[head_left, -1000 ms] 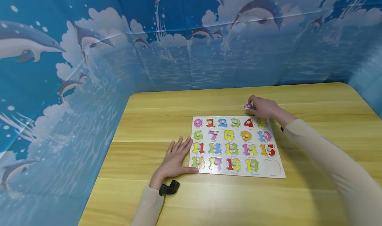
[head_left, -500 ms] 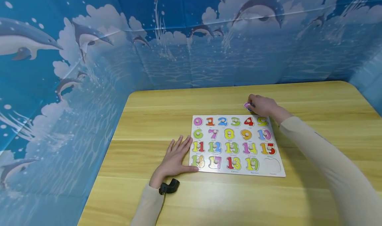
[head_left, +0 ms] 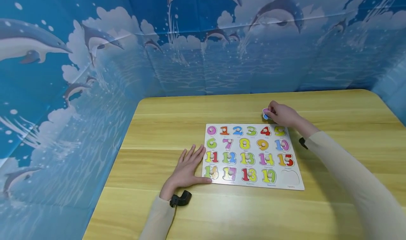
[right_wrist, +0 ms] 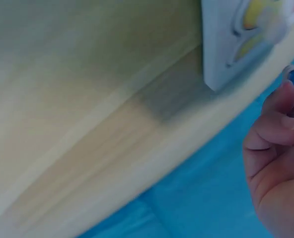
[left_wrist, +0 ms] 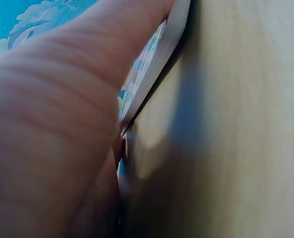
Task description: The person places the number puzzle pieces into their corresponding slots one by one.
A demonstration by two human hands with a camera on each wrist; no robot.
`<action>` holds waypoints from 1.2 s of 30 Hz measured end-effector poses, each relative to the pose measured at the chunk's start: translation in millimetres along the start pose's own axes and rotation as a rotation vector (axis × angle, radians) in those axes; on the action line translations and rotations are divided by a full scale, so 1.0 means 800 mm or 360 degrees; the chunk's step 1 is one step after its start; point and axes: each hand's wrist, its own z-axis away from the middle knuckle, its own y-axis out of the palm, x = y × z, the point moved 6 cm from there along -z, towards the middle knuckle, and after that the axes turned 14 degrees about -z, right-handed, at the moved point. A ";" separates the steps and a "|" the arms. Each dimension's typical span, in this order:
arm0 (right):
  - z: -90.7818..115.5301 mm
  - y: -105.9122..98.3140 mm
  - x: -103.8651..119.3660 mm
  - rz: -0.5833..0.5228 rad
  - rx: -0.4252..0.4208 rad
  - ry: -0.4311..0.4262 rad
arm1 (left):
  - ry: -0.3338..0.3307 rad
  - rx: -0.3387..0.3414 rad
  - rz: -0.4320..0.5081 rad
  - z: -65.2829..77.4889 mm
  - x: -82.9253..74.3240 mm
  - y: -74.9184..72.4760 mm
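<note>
A white number puzzle board (head_left: 222, 183) lies on the table, with colourful knobbed number pieces set in rows. Its bottom right recess (head_left: 290, 177) is bare. My left hand (head_left: 185, 171) lies with fingers spread at the board's left edge, the thumb on its lower left corner. Just beyond the board's upper right part, my right hand (head_left: 283, 115) pinches a pink and blue puzzle piece (head_left: 265, 114) between curled fingers. Those fingers hide part of the piece. The right wrist view shows only a blue bit of it, beside the right hand (right_wrist: 281, 158).
The wooden table (head_left: 152, 134) carries the board near its middle. A blue dolphin-print cloth (head_left: 203, 67) hangs behind the table's far edge and along its left side. Black wrist cameras sit on both wrists, the left wrist camera (head_left: 180, 199) showing most plainly.
The puzzle piece has turned in my right hand: its pink part now lies above the blue. The right hand has shifted only slightly, and the left hand stays at the board.
</note>
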 end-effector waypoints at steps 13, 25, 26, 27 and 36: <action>0.112 0.010 0.039 0.0215 -0.0131 -0.0203 | 0.0030 -0.0051 0.0020 -0.001 -0.003 -0.003; 0.183 0.047 0.035 0.0275 -0.0039 -0.0098 | -0.0007 -0.0005 0.0005 -0.002 0.001 0.004; 0.188 0.050 0.034 0.0263 -0.0021 -0.0086 | -0.0006 -0.0004 0.0003 -0.002 0.000 0.004; 0.192 0.054 0.033 0.0251 -0.0004 -0.0078 | -0.0006 -0.0007 0.0002 -0.002 0.001 0.004; 0.221 0.075 0.029 0.0139 0.0100 -0.0057 | 0.0003 -0.0015 0.0016 -0.002 0.001 0.005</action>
